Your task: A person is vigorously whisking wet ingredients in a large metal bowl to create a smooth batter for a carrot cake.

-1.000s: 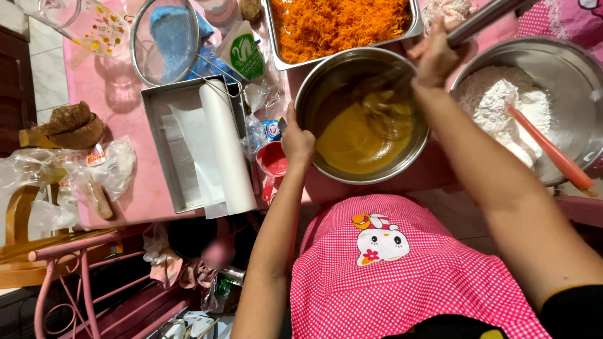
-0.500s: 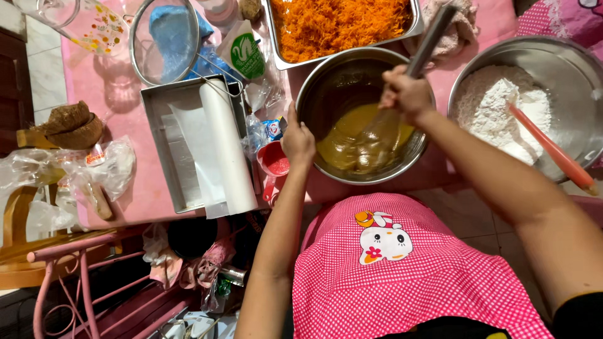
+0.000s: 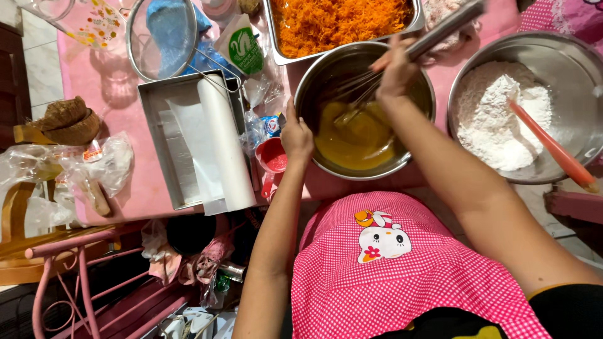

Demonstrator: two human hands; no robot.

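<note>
2 hands on the job: right hand (image 3: 396, 72) fisted on the steel whisk (image 3: 377, 81), swung back to the far rim vs 0.5 s ago, so whisking is mid-stroke. Left hand (image 3: 296, 135) grips the near-left rim of the round steel mixing bowl (image 3: 352, 169); yellow batter (image 3: 355, 135) inside, table centre. Count: 2 steel bowls, 1 w/ white flour (image 3: 496, 125) + 1 orange spatula (image 3: 553, 147); 1 tray of grated carrot (image 3: 339, 22); 1 paper-lined square tin (image 3: 188, 144); 1 sieve (image 3: 162, 37).

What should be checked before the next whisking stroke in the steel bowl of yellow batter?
1. Left hand steadies the steel bowl at its rim: ok.
2. Right hand grips the whisk handle: ok.
3. Whisk wires reach the yellow batter: ok.
4. Batter sits well below the rim: ok.
5. Flour bowl with its orange spatula stands apart from the right arm: ok.
6. Batter fully smooth: cannot tell.
</note>
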